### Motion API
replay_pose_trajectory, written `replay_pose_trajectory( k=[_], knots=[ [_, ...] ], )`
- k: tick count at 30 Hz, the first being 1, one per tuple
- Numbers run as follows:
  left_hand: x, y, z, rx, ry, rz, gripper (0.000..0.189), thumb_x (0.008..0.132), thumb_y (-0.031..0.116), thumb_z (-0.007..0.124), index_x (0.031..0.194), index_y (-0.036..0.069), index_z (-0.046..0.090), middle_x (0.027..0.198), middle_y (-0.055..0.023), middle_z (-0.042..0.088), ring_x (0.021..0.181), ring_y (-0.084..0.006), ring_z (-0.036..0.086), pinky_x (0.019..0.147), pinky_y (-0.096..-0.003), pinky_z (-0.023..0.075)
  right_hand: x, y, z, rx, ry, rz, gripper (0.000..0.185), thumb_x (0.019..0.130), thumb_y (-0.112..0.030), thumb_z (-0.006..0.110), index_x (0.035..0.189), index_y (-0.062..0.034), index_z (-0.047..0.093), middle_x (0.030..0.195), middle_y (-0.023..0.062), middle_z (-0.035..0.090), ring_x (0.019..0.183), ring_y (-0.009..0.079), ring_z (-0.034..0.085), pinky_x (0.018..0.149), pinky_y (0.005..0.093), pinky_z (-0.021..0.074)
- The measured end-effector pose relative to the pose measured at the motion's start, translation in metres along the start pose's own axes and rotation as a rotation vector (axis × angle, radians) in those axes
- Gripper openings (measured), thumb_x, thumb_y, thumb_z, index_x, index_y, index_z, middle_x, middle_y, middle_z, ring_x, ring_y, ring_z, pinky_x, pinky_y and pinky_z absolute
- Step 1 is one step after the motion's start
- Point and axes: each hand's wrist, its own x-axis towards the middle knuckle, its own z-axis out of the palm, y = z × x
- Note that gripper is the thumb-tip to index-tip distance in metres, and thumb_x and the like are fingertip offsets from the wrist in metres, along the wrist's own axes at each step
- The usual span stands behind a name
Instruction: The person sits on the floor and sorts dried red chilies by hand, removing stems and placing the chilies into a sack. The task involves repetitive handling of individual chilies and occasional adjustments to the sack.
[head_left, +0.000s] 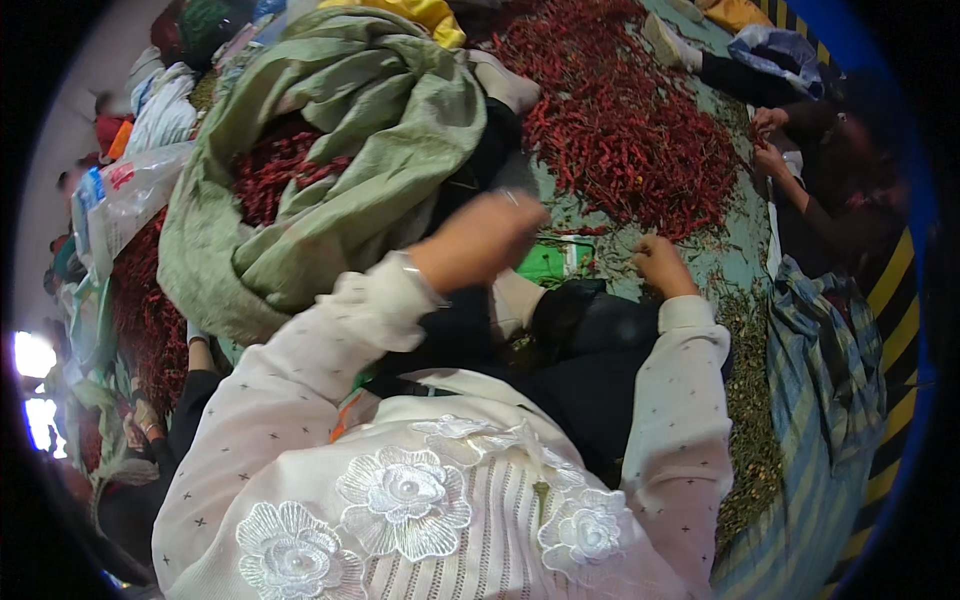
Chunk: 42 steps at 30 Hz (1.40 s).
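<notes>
My left hand (484, 236), blurred, is raised over my dark trousers, to the right of a pale green woven sack (360, 202). Its fingers are bent, and what they hold cannot be made out. Dried red chillies (274, 169) lie inside the sack's rolled opening. My right hand (661, 264) is low by my knee with its fingers curled inward; whether anything is between them is unclear. Beyond both hands spreads a large pile of dried red chillies (630, 127) with stems. A green and white piece (551, 261) lies between my hands among loose stems.
On the right a co-worker's hands (769, 142) are at the pile's edge. A blue striped woven sheet (821, 360) and stem debris (750, 427) lie at my right. More chillies (146, 315), plastic bags (135, 195) and other people are at the left.
</notes>
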Motion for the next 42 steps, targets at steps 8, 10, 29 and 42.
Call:
replay_pose_trajectory(
  k=[8,10,29,42],
  knots=[
    [-0.036,-0.051,0.158,-0.296,-0.482,-0.229,0.026,0.073,0.016,0.059,0.094,0.001,0.054,0.082,-0.0167,0.057,0.082,-0.0342,0.054,0.072,-0.0403,0.0428,0.068,-0.014,0.05,-0.514,0.023,-0.202,0.016,0.074,-0.003,0.053,0.09,-0.001,0.055,0.097,0.0193,0.047,0.075,0.0366,0.057,0.065,0.043,0.0472],
    [-0.04,-0.063,0.161,-0.427,-0.396,-0.229,0.023,0.076,0.017,0.058,0.093,0.001,0.055,0.084,-0.0163,0.057,0.08,-0.034,0.054,0.07,-0.0399,0.0427,0.082,-0.004,0.059,-0.593,-0.059,-0.186,0.015,0.074,-0.004,0.054,0.088,-0.0003,0.055,0.095,0.0198,0.047,0.072,0.0358,0.057,0.062,0.0416,0.0479],
    [0.039,-0.088,0.188,-0.287,-0.196,-0.408,0.01,0.075,0.011,0.055,0.079,0.003,0.06,0.078,-0.012,0.057,0.07,-0.0284,0.056,0.061,-0.0355,0.0457,0.043,-0.017,0.034,0.598,-0.026,0.306,0.024,0.078,-0.011,0.052,0.098,0.0043,0.052,0.07,0.0111,0.059,0.054,0.0152,0.056,0.05,0.0281,0.0442],
    [0.017,-0.059,0.136,-0.533,-0.078,-0.522,0.016,0.075,0.01,0.064,0.084,-0.003,0.059,0.071,-0.0145,0.06,0.061,-0.0189,0.057,0.057,-0.0301,0.0449,0.006,-0.057,0.065,0.688,-0.186,0.095,0.026,0.074,-0.025,0.065,0.076,-0.0002,0.058,0.059,0.0018,0.053,0.053,0.0093,0.048,0.05,0.026,0.0402]
  ],
)
